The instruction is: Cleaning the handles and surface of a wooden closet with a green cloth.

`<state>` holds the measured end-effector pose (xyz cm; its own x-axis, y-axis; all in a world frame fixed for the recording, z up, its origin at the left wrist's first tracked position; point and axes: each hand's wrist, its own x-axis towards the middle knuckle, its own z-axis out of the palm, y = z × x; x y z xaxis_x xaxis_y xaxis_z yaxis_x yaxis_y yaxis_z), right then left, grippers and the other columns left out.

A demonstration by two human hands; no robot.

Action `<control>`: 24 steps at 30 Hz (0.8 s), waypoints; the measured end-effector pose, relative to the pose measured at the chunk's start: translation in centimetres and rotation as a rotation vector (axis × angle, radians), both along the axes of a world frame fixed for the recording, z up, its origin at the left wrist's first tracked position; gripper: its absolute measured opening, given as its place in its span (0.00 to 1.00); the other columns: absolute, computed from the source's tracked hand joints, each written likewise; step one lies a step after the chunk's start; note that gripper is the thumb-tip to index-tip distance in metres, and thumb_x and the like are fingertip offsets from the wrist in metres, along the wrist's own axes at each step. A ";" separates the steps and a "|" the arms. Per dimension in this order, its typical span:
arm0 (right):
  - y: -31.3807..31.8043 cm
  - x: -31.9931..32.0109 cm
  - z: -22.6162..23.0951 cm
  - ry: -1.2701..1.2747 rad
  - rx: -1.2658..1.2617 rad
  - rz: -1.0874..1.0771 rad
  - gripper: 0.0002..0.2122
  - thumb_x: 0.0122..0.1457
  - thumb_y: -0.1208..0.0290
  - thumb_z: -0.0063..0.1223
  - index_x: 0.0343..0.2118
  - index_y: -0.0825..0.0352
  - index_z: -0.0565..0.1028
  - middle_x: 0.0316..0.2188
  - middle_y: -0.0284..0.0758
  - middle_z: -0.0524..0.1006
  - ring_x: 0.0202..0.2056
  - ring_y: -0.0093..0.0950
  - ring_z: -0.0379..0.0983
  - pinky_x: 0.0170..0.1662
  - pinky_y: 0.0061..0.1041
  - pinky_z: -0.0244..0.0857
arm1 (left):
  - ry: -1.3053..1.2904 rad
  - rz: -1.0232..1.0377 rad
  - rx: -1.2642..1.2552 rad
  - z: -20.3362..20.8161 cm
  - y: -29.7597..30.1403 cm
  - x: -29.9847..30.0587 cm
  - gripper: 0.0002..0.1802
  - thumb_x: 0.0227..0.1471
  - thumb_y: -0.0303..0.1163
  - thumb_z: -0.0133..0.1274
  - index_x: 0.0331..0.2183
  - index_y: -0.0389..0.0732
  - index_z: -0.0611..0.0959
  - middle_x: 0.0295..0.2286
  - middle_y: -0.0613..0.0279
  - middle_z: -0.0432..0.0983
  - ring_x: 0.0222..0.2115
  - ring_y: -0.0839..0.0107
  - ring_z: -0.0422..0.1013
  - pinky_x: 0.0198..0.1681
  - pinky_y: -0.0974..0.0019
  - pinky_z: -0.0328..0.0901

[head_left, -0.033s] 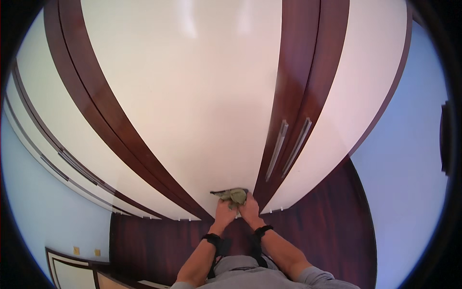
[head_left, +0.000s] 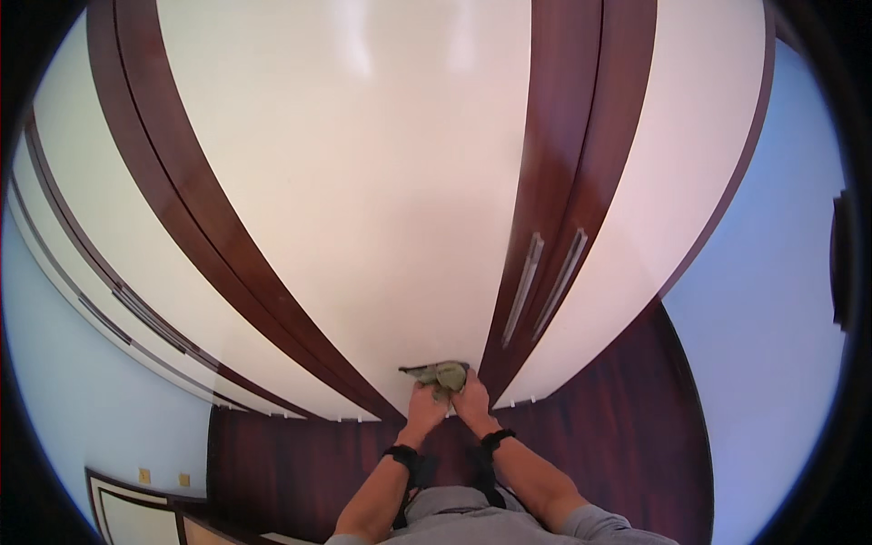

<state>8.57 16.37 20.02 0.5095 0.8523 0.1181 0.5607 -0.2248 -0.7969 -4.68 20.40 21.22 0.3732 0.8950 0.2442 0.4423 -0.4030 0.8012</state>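
Note:
A crumpled olive-green cloth (head_left: pixel 449 374) with a dark edge is bunched between my two hands, low in front of a cream wardrobe door (head_left: pixel 363 200). My left hand (head_left: pixel 425 405) is closed on the cloth's near left side. On its right side my right hand (head_left: pixel 471 398) grips it, fingers curled and partly hidden by the folds. The two hands are close together, thumbs toward each other. A flap of the cloth sticks out to the left. Whether the cloth touches the door I cannot tell.
Two long metal handles (head_left: pixel 523 289) stand on the dark wood strips right of the door. More wardrobe panels run off to the left. Below lies a dark reddish wood floor (head_left: pixel 609 436). A pale blue wall (head_left: pixel 763 300) rises at the right, and a low cabinet (head_left: pixel 136 518) sits at the lower left.
The cloth's folds have shifted slightly, and it sits a little lower in the picture. Both hands keep their hold on it.

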 end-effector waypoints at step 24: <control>-9.6 -1.0 33.6 -0.320 0.938 0.034 0.16 0.52 0.73 0.72 0.41 0.70 0.77 0.31 0.43 0.78 0.30 0.41 0.81 0.34 0.35 0.74 | -0.470 0.019 0.451 31.8 -11.7 -2.5 0.18 0.51 0.24 0.65 0.45 0.32 0.85 0.44 0.43 0.77 0.40 0.50 0.79 0.39 0.59 0.77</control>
